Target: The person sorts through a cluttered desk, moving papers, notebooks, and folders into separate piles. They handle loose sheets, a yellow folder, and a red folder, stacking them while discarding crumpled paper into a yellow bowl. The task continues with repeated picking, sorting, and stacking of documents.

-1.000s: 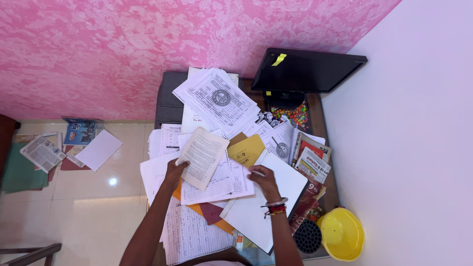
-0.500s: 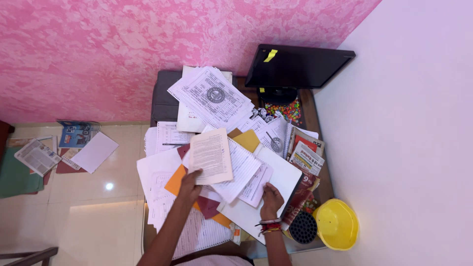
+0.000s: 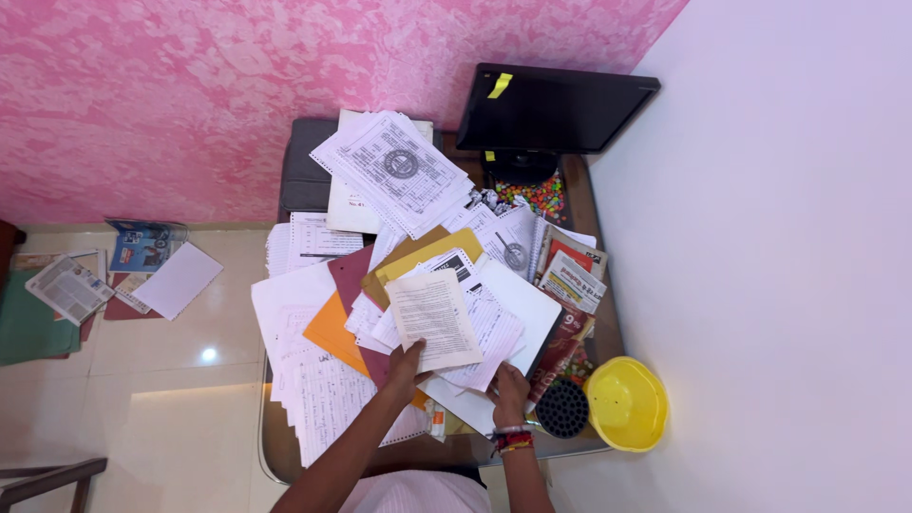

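My left hand (image 3: 407, 366) pinches printed sheet (image 3: 432, 318); right hand (image 3: 508, 389) grips lined papers (image 3: 489, 332) over cluttered desk (image 3: 275, 456).

Your left hand (image 3: 407, 366) and forearm are bare, with no sleeve, watch or ring that shows. Your right hand (image 3: 507, 389) is bare too, but its wrist carries a stack of thin round bangles (image 3: 511, 440): a pale silvery one nearest the hand, then red, dark and yellow-gold bands. Below, a strip of your pale pink, finely striped garment (image 3: 418, 494) shows.
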